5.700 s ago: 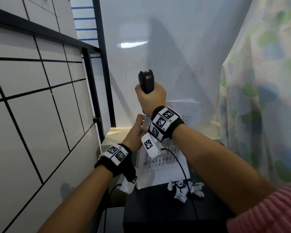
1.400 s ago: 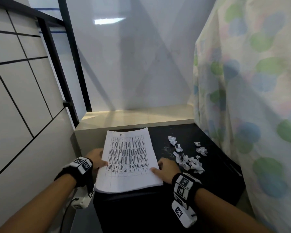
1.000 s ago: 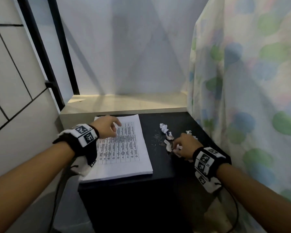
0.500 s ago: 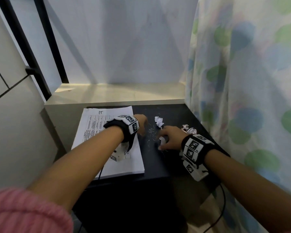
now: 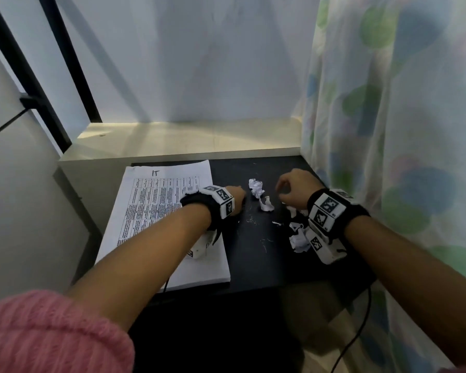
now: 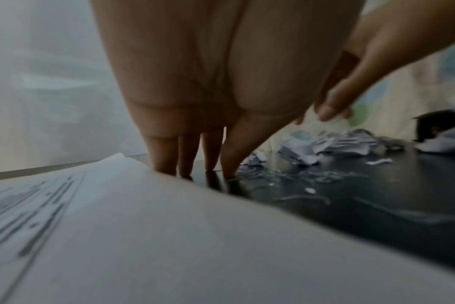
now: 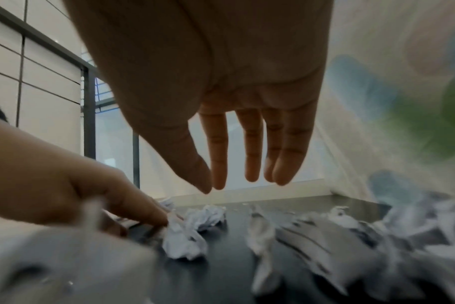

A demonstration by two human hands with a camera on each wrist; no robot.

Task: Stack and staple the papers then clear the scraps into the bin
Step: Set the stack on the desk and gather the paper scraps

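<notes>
A stack of printed papers [image 5: 159, 211] lies flat on the left half of the black table [image 5: 253, 265]. Crumpled white paper scraps [image 5: 256, 187] are strewn over the right half, more of them [image 5: 299, 238] beside my right wrist. My left hand [image 5: 240, 195] reaches across the stack; its straight fingers [image 6: 229, 164] touch the table just past the paper's right edge, and one fingertip meets a scrap [image 7: 185, 236]. My right hand [image 7: 237, 183] hovers above the scraps with fingers hanging loose, holding nothing. No stapler or bin is in view.
A dotted curtain [image 5: 388, 130] hangs close along the table's right side. A pale ledge [image 5: 186, 138] and a white wall stand behind it, a black frame [image 5: 65, 63] at the left. Tiny metal bits [image 5: 250, 219] litter the table. A cable [image 5: 355, 332] hangs below my right wrist.
The stapler is gone from my right hand and the stack now lies flat. My left hand moved off the stack to the table. My right hand rose off the scraps with loose fingers.
</notes>
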